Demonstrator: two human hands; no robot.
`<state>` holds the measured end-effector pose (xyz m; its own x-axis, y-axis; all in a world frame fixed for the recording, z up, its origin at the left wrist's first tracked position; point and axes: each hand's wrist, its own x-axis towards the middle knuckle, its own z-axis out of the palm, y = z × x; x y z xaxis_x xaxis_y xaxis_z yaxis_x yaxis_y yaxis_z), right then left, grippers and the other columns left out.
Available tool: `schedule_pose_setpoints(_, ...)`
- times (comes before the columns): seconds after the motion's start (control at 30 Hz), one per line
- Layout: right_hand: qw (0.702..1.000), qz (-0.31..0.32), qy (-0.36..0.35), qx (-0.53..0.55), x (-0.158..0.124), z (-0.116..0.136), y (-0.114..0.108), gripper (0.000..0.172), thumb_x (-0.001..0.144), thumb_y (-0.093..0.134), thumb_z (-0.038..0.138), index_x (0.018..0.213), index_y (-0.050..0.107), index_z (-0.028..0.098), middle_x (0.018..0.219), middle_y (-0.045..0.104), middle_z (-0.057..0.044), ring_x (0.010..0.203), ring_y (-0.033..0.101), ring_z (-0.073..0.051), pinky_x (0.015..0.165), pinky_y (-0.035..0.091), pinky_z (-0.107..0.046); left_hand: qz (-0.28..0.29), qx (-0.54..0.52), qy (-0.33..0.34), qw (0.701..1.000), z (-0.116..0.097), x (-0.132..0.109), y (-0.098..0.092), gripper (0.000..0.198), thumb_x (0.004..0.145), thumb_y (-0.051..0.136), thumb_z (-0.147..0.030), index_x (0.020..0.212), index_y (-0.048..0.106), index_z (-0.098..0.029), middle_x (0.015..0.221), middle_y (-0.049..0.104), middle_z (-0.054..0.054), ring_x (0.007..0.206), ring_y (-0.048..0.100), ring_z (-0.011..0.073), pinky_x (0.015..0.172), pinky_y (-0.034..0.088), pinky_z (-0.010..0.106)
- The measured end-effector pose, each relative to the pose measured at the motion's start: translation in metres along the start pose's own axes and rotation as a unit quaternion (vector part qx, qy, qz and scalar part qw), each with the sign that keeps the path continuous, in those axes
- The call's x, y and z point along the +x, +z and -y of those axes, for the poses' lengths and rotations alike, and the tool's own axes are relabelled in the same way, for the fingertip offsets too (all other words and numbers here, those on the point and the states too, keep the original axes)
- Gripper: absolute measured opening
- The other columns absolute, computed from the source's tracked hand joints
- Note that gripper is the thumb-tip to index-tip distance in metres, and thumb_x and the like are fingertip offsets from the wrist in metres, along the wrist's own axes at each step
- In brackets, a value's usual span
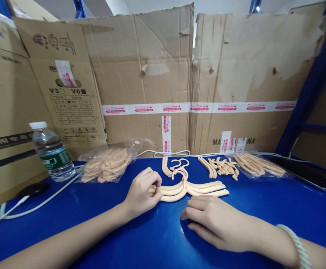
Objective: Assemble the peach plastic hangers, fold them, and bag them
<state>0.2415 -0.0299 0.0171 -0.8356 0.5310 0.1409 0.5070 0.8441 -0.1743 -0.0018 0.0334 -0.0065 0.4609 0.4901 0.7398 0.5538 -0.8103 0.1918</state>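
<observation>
Tallied at one blue desk (157, 243): two bare hands, one left hand (144, 190) and one right hand (216, 222); one wristband (297, 241); about three curved arms (176, 197) to each side of a central join; at least three beige hooks (184, 176); two bundles of strips (209, 168); one heap of small pieces (224, 166), too jumbled to number; two clear bags (133, 145); one water bottle (53, 155); one dark flat device (300, 172).

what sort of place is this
Probably a makeshift workbench, perhaps in a workshop or storeroom: brown printed cardboard sheets stand behind a glossy blue tabletop holding slim curved beige pieces, some in clear plastic bags.
</observation>
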Motion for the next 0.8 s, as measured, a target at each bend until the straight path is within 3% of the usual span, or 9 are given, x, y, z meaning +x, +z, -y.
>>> schedule_pose_setpoints(0.4,1.0,-0.008,-0.003,-0.007,-0.001,0.0,0.0,0.021,0.094,0.045,0.018,0.109,0.058,0.019,0.091,0.06,-0.005,0.08,0.054,-0.018,0.069,0.039,-0.028,-0.015,0.018,0.009,1.0,-0.001,0.0,-0.001,0.021,0.066,0.044,0.0,0.069,0.04,-0.02,0.066,0.045,-0.002,0.066,0.043,0.0158,0.062,0.035,0.027)
schedule_pose_setpoints(0.57,1.0,-0.02,-0.017,0.002,-0.002,-0.002,0.001,0.019,0.093,0.046,0.018,0.107,0.059,0.019,0.09,0.061,-0.005,0.08,0.055,-0.018,0.07,0.04,-0.027,-0.017,0.008,-0.019,1.0,0.002,0.003,-0.003,0.014,0.082,0.052,-0.009,0.074,0.045,-0.019,0.071,0.048,-0.001,0.067,0.048,0.0146,0.062,0.038,0.026)
schedule_pose_setpoints(0.67,0.998,-0.048,-0.028,0.01,-0.002,-0.003,-0.002,0.018,0.093,0.045,0.016,0.104,0.059,0.018,0.088,0.061,-0.005,0.078,0.055,-0.017,0.069,0.04,-0.026,0.011,-0.008,-0.04,0.999,0.008,0.008,-0.008,0.013,0.089,0.055,-0.018,0.077,0.051,-0.019,0.073,0.055,-0.001,0.066,0.054,0.0136,0.063,0.041,0.025)
schedule_pose_setpoints(0.8,0.991,-0.132,-0.028,0.024,0.0,-0.012,-0.014,0.017,0.092,0.044,0.014,0.099,0.06,0.017,0.088,0.061,-0.006,0.079,0.055,-0.017,0.069,0.041,-0.026,0.033,-0.002,-0.036,0.999,0.014,0.017,-0.017,0.011,0.087,0.059,-0.017,0.076,0.058,-0.019,0.077,0.064,-0.001,0.07,0.06,0.0141,0.067,0.043,0.025)
